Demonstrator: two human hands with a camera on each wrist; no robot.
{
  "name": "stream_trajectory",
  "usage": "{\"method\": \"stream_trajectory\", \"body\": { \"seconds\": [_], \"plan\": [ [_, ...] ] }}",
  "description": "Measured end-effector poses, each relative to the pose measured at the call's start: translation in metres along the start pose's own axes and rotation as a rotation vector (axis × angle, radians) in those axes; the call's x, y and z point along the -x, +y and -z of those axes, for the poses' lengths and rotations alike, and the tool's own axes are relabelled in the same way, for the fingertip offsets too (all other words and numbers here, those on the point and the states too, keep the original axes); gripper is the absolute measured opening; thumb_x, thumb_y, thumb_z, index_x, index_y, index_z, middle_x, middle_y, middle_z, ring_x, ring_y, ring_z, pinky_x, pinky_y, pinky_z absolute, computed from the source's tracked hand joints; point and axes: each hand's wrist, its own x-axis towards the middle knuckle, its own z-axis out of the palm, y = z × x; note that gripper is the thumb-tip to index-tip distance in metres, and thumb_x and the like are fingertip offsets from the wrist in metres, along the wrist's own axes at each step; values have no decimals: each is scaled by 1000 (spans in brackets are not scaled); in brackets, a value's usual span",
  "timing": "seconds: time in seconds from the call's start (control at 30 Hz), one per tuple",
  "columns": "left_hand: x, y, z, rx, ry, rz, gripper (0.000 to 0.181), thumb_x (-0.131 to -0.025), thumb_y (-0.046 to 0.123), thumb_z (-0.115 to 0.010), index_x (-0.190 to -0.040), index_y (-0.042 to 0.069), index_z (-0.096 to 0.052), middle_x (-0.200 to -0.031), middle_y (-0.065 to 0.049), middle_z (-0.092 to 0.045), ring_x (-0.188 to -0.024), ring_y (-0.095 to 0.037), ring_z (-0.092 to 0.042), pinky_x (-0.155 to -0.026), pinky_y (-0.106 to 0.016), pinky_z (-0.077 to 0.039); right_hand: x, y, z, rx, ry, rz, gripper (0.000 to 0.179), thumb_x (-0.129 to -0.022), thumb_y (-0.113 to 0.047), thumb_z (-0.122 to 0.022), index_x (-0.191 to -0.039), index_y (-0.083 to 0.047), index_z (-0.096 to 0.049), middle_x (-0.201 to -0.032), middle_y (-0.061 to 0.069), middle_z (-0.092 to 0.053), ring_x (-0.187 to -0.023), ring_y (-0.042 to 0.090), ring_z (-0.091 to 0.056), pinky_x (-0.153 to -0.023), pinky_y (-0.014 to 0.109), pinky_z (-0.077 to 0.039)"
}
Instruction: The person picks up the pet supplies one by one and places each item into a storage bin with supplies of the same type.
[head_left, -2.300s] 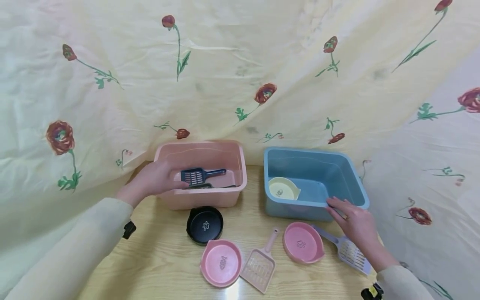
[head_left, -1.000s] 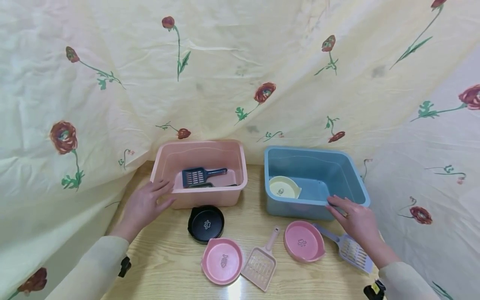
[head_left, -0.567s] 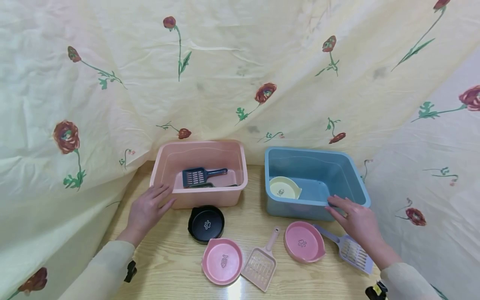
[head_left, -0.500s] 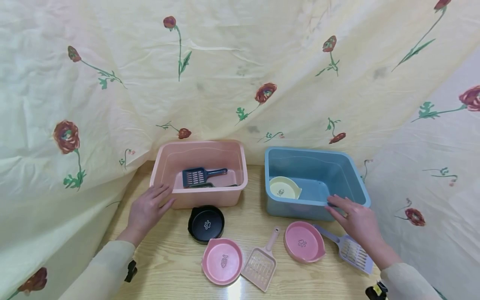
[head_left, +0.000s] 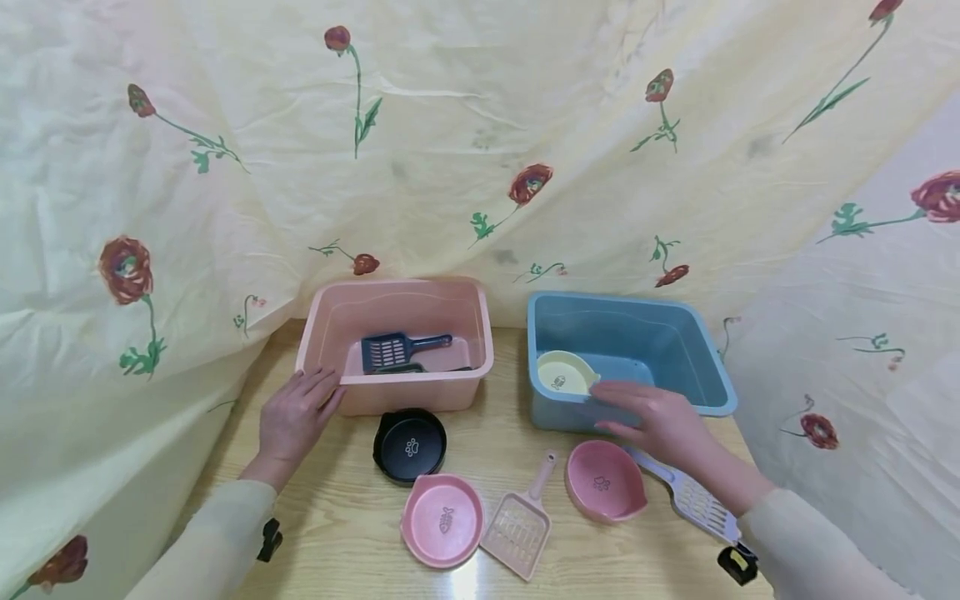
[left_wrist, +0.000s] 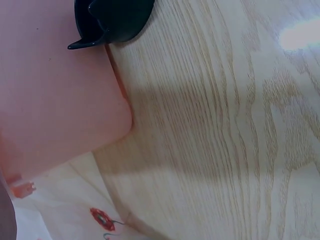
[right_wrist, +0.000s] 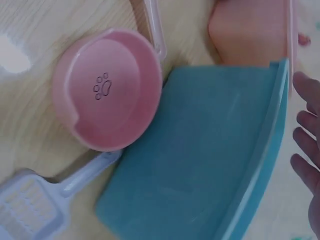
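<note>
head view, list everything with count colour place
Left bin: 1, pink, rear
Right bin: 1, blue, rear
Slotted scoop: 1, navy, in left bin
Obscured item: 1 apparent, dark green, alongside
Inner bowl: 1, cream, in right bin
Dark bowl: 1 visible, black, before left bin
Middle scoop: 1, pale pink, front centre
Pink bowls: 2, pink, flanking that scoop
Right scoop: 1, lavender, front right
Table: 1, pale wood, underneath
Cloth: 1, cream floral, behind
Sleeves: 2, cream, forearms
Wrist devices: 2, black, forearms
Left hand: 1, left bin's corner
Right hand: 1, over right bin's rim
</note>
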Motion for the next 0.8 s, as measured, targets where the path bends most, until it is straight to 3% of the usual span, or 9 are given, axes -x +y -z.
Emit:
{"method": "stream_trajectory", "body": {
  "seconds": [0.1,0.13,0.23,0.3,0.37,0.5,0.57,0.63,0.8],
  "plan": [
    [0,1,-1,-8,22,9,52,-115,42,-49,-107,1,-81,-104,-22,-80,-91,-42,-79,-83,-61,-63,-14,-10,1,-81,-152,2,56,-80,-21,-94,-131,-8,-76,-130,10,-76,-118,33,-74,-92,53,-63],
    [0,1,-1,-8,26,11,58,-116,44,-44,-107,1,-81,-103,-21,-80,-91,-41,-79,-83,-61,-63,-19,-14,0,-95,-203,1,57,-80,-21,-94,-133,-9,-75,-133,10,-75,-120,33,-73,-94,53,-62],
    [-1,1,-1,-2,22,15,41,-111,36,-61,-108,1,-81,-104,-21,-80,-92,-41,-79,-83,-61,-63,-31,-21,-2,-121,-318,33,57,-84,-23,-92,-137,-11,-73,-137,9,-73,-125,31,-71,-98,53,-61],
    [0,0,-1,2,15,15,29,-102,27,-73,-109,1,-81,-105,-22,-80,-92,-42,-79,-84,-62,-63,-37,-24,-5,-112,-356,82,56,-85,-24,-92,-136,-12,-73,-137,8,-73,-126,31,-70,-99,53,-61],
    [0,1,0,-2,13,15,26,-98,24,-77,-109,1,-81,-105,-22,-80,-92,-42,-79,-83,-62,-63,-42,-28,-9,-100,-363,149,54,-85,-25,-92,-135,-12,-75,-135,6,-75,-126,30,-70,-101,52,-60],
    [1,1,0,-22,22,17,46,-113,39,-56,-107,1,-81,-104,-22,-80,-92,-42,-79,-83,-61,-63,-49,-35,-15,-98,-359,256,49,-88,-27,-90,-133,-13,-76,-131,2,-77,-124,26,-72,-102,48,-60],
    [1,2,0,-30,24,21,60,-116,46,-42,-106,1,-82,-104,-22,-80,-92,-42,-79,-83,-61,-63,-52,-38,-19,-121,-389,263,49,-88,-27,-89,-134,-14,-75,-133,0,-76,-124,23,-72,-101,46,-61],
    [0,2,-1,-30,25,25,64,-116,48,-39,-106,1,-82,-104,-21,-80,-93,-41,-79,-84,-61,-63,-53,-40,-22,-152,-430,246,50,-88,-25,-90,-135,-14,-75,-134,0,-75,-122,22,-72,-99,43,-62],
    [0,2,-4,-3,39,25,60,-116,45,-42,-107,1,-81,-104,-22,-80,-93,-42,-79,-84,-62,-63,-55,-44,-33,-229,-564,205,53,-85,-18,-92,-135,-12,-74,-132,1,-76,-119,19,-74,-98,37,-62]
  ]
}}
